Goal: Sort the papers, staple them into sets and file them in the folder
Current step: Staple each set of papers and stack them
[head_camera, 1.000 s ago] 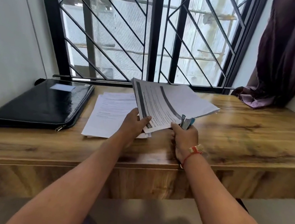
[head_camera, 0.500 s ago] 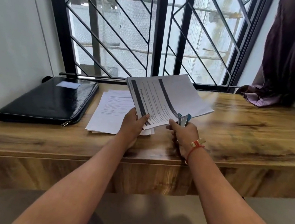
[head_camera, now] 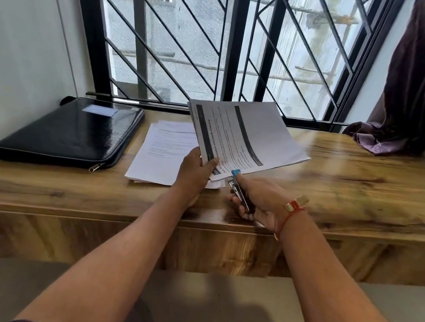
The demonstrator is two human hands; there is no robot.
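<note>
Wood-grain laminate, glossy and warm, covers the desk [head_camera: 355, 190] where I work. I judge the stapling step is in hand. My left hand [head_camera: 195, 174] pinches the near corner of a printed set [head_camera: 249, 136], thumb on top, holding it fanned and tilted above the desk. My right hand [head_camera: 258, 199] has its fingers curled tight round a small stapler [head_camera: 239, 195], blue plastic at the nose and bright metal below, its mouth at the set's near edge. Whether the sheets sit inside that mouth I cannot tell. The next move calls for squared edges, the corner pushed fully in, then one firm squeeze. Thin white sheets flex easily. A loose stack [head_camera: 162, 152] lies flat beneath, beside the shiny black zipped folder [head_camera: 70, 131], closed, at the left.
</note>
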